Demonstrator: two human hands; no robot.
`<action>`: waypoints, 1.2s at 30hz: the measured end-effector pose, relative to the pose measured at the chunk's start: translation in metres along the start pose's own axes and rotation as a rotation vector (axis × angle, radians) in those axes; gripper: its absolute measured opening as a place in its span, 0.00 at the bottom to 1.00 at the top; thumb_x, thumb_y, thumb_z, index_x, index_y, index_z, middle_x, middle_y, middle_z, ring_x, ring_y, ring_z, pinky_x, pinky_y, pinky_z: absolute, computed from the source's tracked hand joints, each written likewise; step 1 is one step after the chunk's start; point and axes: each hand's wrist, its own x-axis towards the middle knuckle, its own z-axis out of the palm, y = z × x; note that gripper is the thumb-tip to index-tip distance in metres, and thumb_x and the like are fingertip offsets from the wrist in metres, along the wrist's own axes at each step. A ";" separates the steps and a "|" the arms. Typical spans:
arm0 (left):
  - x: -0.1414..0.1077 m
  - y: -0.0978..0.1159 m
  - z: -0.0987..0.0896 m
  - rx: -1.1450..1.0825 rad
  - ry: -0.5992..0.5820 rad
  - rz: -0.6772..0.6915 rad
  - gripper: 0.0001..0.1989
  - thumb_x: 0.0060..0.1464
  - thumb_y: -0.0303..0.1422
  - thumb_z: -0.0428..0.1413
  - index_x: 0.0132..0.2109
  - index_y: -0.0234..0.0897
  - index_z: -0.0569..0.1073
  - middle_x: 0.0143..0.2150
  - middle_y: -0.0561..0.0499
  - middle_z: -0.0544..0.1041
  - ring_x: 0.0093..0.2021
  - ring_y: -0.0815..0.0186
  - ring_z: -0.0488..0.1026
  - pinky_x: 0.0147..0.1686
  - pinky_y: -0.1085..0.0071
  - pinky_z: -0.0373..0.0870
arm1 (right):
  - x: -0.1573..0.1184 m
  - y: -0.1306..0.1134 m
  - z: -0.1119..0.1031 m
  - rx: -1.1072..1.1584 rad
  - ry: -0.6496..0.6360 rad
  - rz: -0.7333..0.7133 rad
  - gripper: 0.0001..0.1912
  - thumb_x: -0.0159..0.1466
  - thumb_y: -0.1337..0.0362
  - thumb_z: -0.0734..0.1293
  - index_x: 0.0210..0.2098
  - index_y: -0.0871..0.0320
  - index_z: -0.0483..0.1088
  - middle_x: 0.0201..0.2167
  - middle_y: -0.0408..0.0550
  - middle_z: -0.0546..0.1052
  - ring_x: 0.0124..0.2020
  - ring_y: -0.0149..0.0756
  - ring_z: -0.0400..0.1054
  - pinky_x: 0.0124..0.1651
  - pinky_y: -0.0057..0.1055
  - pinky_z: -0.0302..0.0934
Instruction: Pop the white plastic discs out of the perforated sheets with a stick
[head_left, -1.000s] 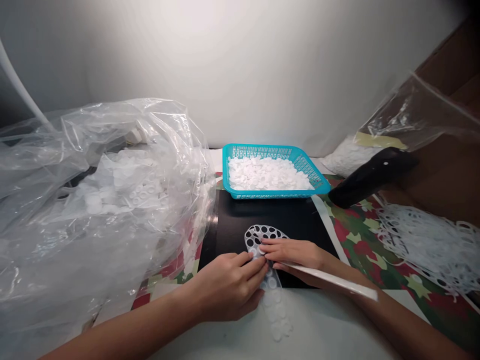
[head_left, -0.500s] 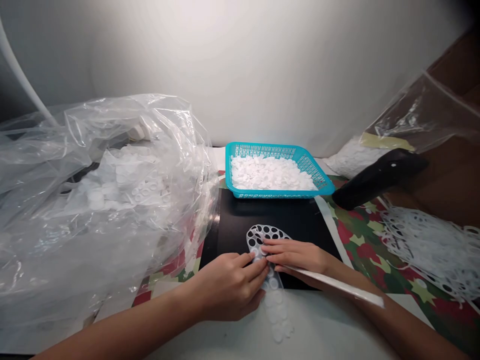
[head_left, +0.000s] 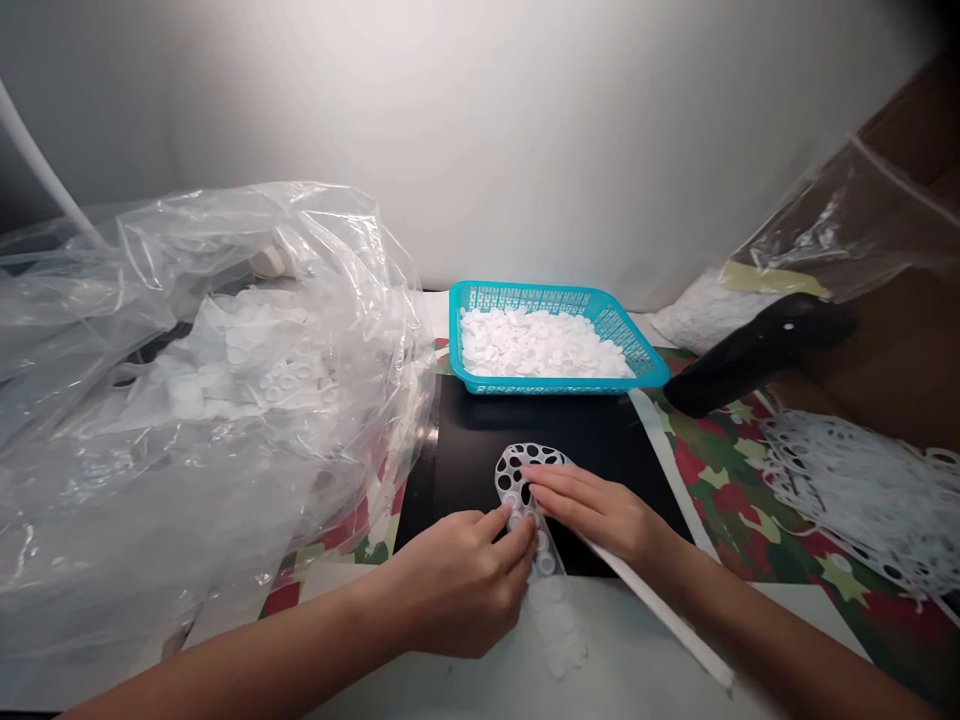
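My left hand (head_left: 472, 570) pinches a translucent strip of round discs (head_left: 551, 610) between thumb and fingers, near the middle of its length. The strip's far end is a bare perforated web (head_left: 517, 465) with open round holes, curling over to the right. My right hand (head_left: 592, 505) lies over that curled part, its fingers stretched close together and their tips next to the left fingertips. Under the right palm it keeps a slim white stick (head_left: 667, 615), which sticks out toward me; its grip is mostly hidden. The strip's near end hangs over a pale surface.
A turquoise basket (head_left: 555, 385) of loose white discs stands behind the black board (head_left: 472, 420). Clear plastic bagging (head_left: 360, 400) with more strips fills the left. On the right lie a black object (head_left: 750, 350) and a heap of emptied perforated webs (head_left: 855, 490).
The right hand has shifted slightly, and the white stick has swung to point more steeply toward me. The web's curl has tightened. The left hand keeps its pinch.
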 end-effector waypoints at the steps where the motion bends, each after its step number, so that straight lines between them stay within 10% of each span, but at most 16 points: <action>1: -0.001 0.001 0.001 0.001 -0.002 -0.007 0.17 0.59 0.29 0.49 0.50 0.23 0.75 0.52 0.38 0.75 0.48 0.51 0.74 0.37 0.63 0.75 | 0.001 0.001 0.000 -0.001 0.034 0.015 0.20 0.69 0.74 0.59 0.60 0.62 0.62 0.55 0.60 0.72 0.59 0.40 0.65 0.58 0.41 0.67; 8: 0.000 0.003 0.005 0.028 0.081 -0.039 0.16 0.61 0.30 0.48 0.49 0.25 0.76 0.51 0.40 0.77 0.48 0.54 0.75 0.42 0.63 0.74 | 0.015 -0.011 -0.014 0.023 0.297 0.085 0.21 0.66 0.77 0.61 0.56 0.56 0.66 0.52 0.54 0.76 0.53 0.40 0.71 0.53 0.37 0.71; 36: 0.002 0.011 0.005 0.089 0.132 -0.006 0.12 0.63 0.29 0.48 0.40 0.25 0.75 0.35 0.38 0.79 0.38 0.58 0.77 0.37 0.64 0.75 | 0.008 -0.003 -0.002 0.298 -0.101 0.072 0.14 0.68 0.70 0.63 0.52 0.58 0.70 0.54 0.52 0.75 0.57 0.38 0.69 0.62 0.35 0.63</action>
